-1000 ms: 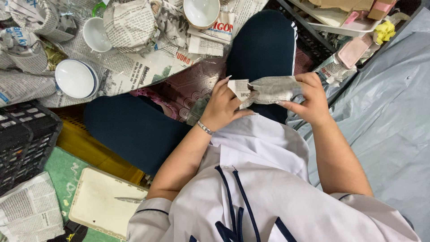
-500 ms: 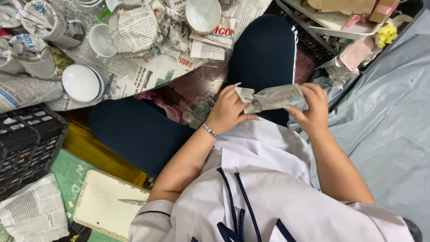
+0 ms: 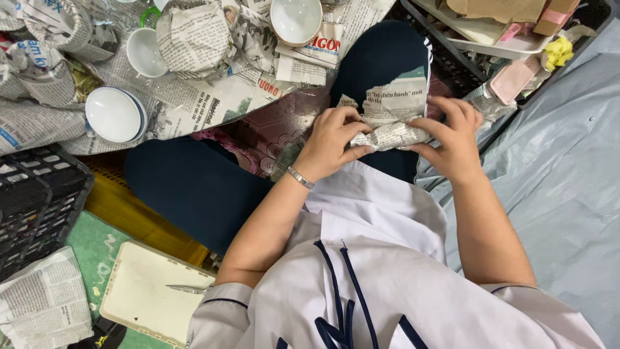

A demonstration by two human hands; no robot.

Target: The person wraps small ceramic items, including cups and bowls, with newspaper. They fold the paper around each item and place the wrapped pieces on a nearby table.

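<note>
Since a moment ago, a flap of the newspaper bundle point(image 3: 391, 123) has opened upward. Left hand point(image 3: 332, 139) and right hand point(image 3: 452, 139) both clasp its ends above the lap; it seems light, soft-skinned, possibly fragile inside, best held endwise.

newspaper-wrapped bundle point(image 3: 194, 35) top left, grey print | brown cardboard box point(image 3: 491, 8) top right (in crate) | small pink box point(image 3: 515, 72) beside it

Contents of newspaper bundle point(image 3: 389, 119) hidden.
</note>
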